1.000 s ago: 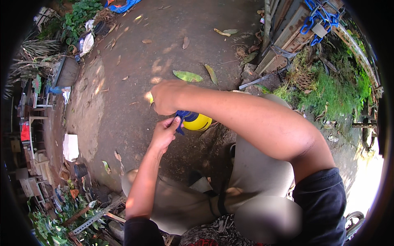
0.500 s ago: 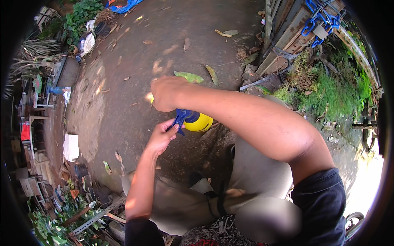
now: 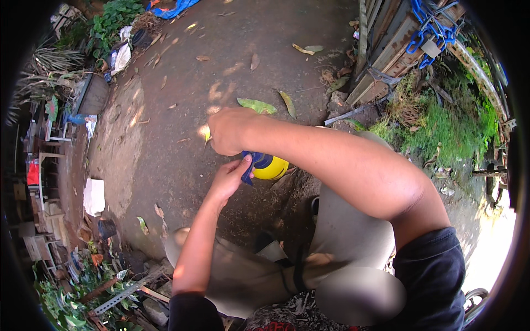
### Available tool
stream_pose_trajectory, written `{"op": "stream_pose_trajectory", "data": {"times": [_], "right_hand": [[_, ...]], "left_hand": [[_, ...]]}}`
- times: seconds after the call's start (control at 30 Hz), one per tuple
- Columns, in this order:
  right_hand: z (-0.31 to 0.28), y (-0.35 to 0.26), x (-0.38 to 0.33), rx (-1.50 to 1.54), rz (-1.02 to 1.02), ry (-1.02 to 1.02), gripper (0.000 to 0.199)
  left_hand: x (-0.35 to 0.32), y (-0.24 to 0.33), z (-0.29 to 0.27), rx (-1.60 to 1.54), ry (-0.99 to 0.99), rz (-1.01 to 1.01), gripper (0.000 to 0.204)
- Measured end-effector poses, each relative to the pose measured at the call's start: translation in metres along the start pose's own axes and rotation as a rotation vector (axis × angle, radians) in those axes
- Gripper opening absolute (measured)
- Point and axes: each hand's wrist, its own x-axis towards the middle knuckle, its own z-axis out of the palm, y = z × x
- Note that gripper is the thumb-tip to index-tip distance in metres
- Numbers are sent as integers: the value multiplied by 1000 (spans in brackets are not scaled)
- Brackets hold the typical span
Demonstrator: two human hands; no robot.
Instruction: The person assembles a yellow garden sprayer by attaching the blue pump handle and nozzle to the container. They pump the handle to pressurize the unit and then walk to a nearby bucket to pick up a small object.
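Holding a glossy yellow rounded container [image 3: 272, 167] with a blue plastic part [image 3: 249, 167] at its left end, above bare packed dirt [image 3: 182, 99] near the scene's middle. Left hand [image 3: 229, 179] pinching the blue part between thumb and curled fingers. Right hand [image 3: 229, 131] curling closed just above the container, reaching across from the right; whether gripping anything, cannot tell. Lying far behind: a broad green leaf [image 3: 256, 105]. Resting at left: a flat white rectangular sheet [image 3: 94, 196]. Stacking at far right: rough wooden planks [image 3: 386, 49] tangled with blue rope [image 3: 428, 25].
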Motion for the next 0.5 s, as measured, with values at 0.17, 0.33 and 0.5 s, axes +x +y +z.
{"op": "stream_pose_trajectory", "data": {"times": [0.17,0.33,0.5], "right_hand": [[1,2,-4,24,2,-2,33],[-1,0,-5,7,15,19,30],[7,4,-5,76,-40,172,42]], "left_hand": [[-4,1,-2,-84,-13,-51,41],[-5,-5,-8,-129,-68,12,40],[-9,-9,-16,89,-132,131,45]]}}
